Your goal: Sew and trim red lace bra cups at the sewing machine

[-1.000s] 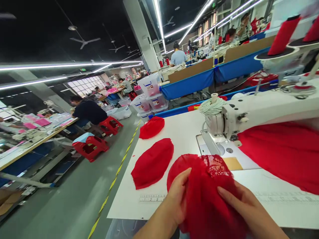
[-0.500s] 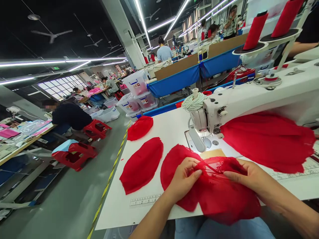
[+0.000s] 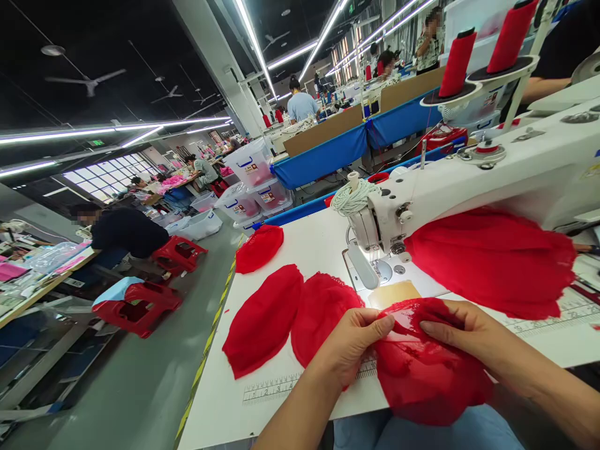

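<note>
Between my hands hangs a sheer red fabric piece [image 3: 431, 375], drooping over the table's front edge above my lap. My left hand [image 3: 356, 337] pinches its left upper edge between thumb and fingers. My right hand [image 3: 462, 328] grips the upper right part, with gathered fabric under the thumb. Left of my left hand, another red fabric piece [image 3: 321, 312] lies on the white sewing table [image 3: 210, 400]. The sewing machine [image 3: 375, 231] stands just beyond my hands, its needle area lit. A larger red fabric piece [image 3: 492, 262] lies under the machine arm.
Two more red pieces, one oval [image 3: 265, 322] and one smaller [image 3: 260, 249], lie at the table's left. Red thread cones [image 3: 458, 65] stand behind the machine. Red stools [image 3: 135, 306] and stacked plastic boxes [image 3: 253, 165] are across the aisle. A person in dark clothing [image 3: 124, 231] sits left.
My left hand has moved slightly right and closer to the held fabric's edge. The held piece now hangs apart from the fabric piece on its left, which stays on the table.
</note>
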The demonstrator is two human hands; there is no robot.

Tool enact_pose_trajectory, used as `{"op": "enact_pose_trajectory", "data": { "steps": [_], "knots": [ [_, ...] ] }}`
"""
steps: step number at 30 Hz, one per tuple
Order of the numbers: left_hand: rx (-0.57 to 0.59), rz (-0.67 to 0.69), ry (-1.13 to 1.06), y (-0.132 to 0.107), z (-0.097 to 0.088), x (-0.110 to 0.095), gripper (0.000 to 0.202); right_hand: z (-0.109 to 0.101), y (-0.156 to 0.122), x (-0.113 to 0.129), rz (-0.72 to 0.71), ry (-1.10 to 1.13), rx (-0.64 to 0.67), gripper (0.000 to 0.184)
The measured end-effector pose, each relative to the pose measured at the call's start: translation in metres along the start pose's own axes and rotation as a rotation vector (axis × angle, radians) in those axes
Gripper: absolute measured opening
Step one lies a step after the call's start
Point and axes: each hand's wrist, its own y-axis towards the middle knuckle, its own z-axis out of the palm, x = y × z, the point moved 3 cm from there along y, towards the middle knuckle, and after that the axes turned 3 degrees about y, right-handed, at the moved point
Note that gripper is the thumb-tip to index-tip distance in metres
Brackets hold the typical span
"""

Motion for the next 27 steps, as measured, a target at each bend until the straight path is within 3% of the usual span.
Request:
{"op": "enact_pose_trajectory", "data": {
  "steps": [9,14,20,25,27],
  "knots": [
    [-0.178,0.247,-0.07,0.008,0.005,0.002,0.045,0.01,-0.004,-0.007,0.081,-0.01,0.168,0.037],
    [-0.279,0.291,-0.256,0.012,0.004,0.003,0.044,0.025,-0.011,-0.015,-0.077,-0.093,0.233,0.038],
    [-0.194,0.212,-0.381,0.009,0.005,0.002,0.032,0.028,-0.008,-0.01,0.004,0.069,0.135,0.035],
    [0.065,0.054,-0.382,0.003,0.016,0.008,0.035,0.018,0.001,-0.011,0.065,0.148,0.034,0.034],
    [0.072,0.068,-0.346,0.003,0.018,0.011,0.034,0.015,0.002,-0.011,0.054,0.141,0.037,0.033]
  ]
}}
